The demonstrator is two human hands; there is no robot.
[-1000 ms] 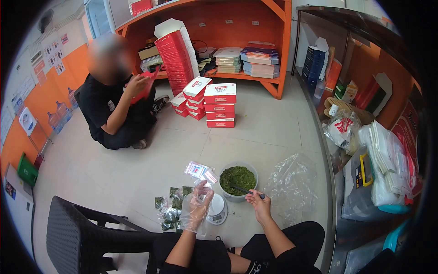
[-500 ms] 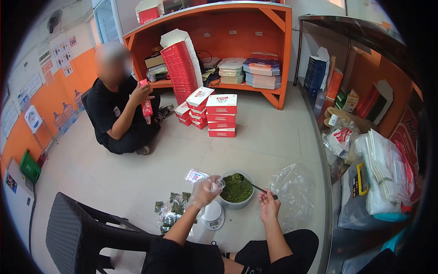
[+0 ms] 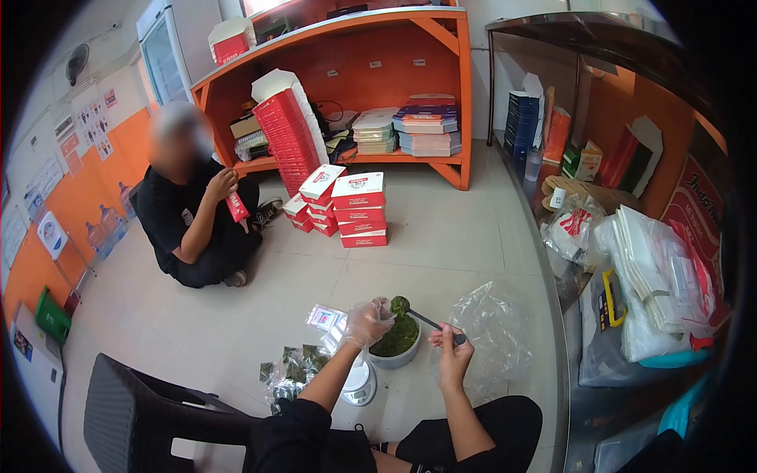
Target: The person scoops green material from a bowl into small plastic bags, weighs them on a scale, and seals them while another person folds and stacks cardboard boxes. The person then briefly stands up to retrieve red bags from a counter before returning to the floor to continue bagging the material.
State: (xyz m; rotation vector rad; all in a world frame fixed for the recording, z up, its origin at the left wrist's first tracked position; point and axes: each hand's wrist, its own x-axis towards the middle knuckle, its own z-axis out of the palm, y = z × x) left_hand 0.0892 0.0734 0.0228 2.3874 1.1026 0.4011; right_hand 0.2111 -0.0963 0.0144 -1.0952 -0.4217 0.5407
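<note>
My right hand (image 3: 452,359), bare, is closed around the black handle of a spoon (image 3: 426,318). Its bowl carries a heap of green chopped stuff (image 3: 400,304), raised above a round white tub (image 3: 397,363) of the same stuff. Close beside the heap is my left hand (image 3: 367,323), in a clear plastic glove. Its fingers are pinched on what looks like a small clear plastic bag, mostly hidden by the glove. Below my left wrist stands a white kitchen scale (image 3: 359,384). Left of it, several clear packets with green contents (image 3: 296,366) lie on the floor.
A crumpled clear plastic bag (image 3: 490,327) lies right of the tub. Red-and-white boxes (image 3: 359,209) are stacked ahead, near a seated person (image 3: 193,205) holding a red packet. A dark chair (image 3: 142,410) stands at my left; a metal shelf (image 3: 556,331) runs along the right.
The spoon has come up out of the tub with a heap of green stuff, close to my left hand. The view has shifted slightly. The other person's hand and red packet are lower.
</note>
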